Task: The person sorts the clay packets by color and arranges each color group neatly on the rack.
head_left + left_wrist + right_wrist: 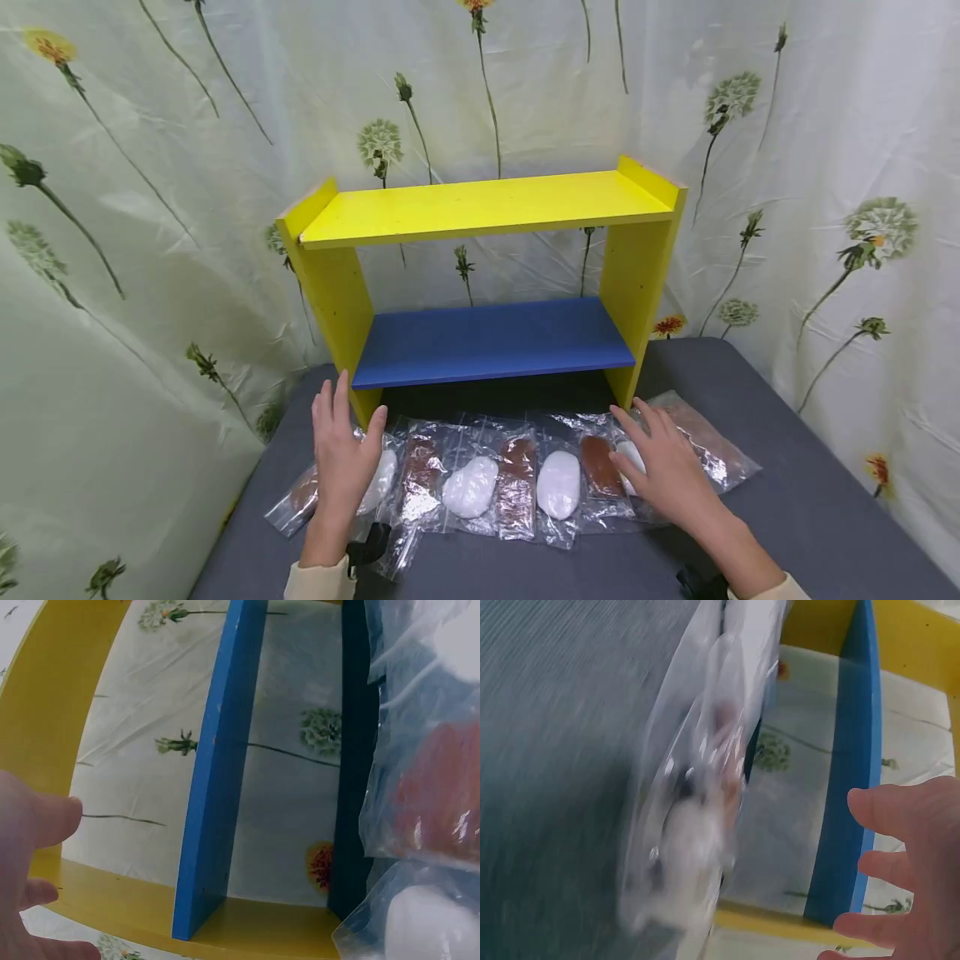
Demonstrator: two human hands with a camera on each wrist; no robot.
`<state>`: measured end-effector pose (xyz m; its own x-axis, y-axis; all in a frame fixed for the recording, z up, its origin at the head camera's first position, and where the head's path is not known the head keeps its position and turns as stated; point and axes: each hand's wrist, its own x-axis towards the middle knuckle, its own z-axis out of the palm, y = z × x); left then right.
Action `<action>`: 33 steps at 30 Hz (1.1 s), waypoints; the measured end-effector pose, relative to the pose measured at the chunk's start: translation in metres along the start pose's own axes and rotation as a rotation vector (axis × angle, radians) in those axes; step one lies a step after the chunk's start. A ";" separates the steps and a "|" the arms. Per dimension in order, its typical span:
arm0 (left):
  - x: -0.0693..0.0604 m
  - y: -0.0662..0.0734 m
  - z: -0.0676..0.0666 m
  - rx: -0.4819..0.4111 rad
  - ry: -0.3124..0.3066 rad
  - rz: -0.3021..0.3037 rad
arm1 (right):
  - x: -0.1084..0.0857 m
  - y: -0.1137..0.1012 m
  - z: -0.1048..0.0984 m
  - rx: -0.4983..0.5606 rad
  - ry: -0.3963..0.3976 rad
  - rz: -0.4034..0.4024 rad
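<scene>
Side by side in front of a small shelf unit lie several clear plastic bags, some holding brown flat blocks and others white rounded pieces. My left hand is over the left end of the row, fingers spread and extended, holding nothing. Over the right end is my right hand, also spread, partly covering a white piece. Whether either hand touches the bags is unclear. In the right wrist view a bag is blurred beside the outstretched fingers.
The shelf unit has a yellow top board, yellow sides and a blue middle shelf. It stands at the back of a dark grey table surface. Behind hangs a pale curtain printed with dandelions.
</scene>
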<state>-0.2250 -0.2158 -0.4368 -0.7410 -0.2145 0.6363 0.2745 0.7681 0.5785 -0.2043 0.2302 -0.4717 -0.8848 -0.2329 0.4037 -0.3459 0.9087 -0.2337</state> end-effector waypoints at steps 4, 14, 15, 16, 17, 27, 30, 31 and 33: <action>0.011 -0.006 0.001 -0.019 0.028 -0.015 | 0.001 0.013 -0.006 -0.024 -0.020 0.004; 0.037 -0.015 0.008 -0.136 0.153 -0.107 | 0.004 0.047 -0.020 -0.061 -0.004 -0.059; 0.040 -0.016 0.009 -0.155 0.169 -0.125 | 0.005 0.049 -0.021 -0.058 -0.009 -0.055; 0.043 -0.017 0.010 -0.180 0.180 -0.143 | 0.005 0.052 -0.022 -0.058 -0.013 -0.049; 0.045 -0.018 0.011 -0.208 0.187 -0.163 | 0.004 0.054 -0.024 -0.056 -0.018 -0.040; 0.056 -0.031 0.026 -0.373 0.156 -0.312 | -0.003 0.085 -0.031 -0.045 -0.030 -0.008; 0.054 -0.035 0.030 -0.391 0.131 -0.335 | -0.005 0.093 -0.031 -0.032 -0.041 0.017; 0.054 -0.036 0.031 -0.395 0.128 -0.335 | -0.006 0.095 -0.031 -0.027 -0.044 0.026; 0.055 -0.039 0.032 -0.402 0.125 -0.328 | -0.005 0.100 -0.029 -0.019 -0.049 0.044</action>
<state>-0.2959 -0.2383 -0.4404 -0.7557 -0.4935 0.4306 0.2717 0.3620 0.8917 -0.2251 0.3322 -0.4712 -0.9132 -0.2089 0.3497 -0.3010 0.9246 -0.2335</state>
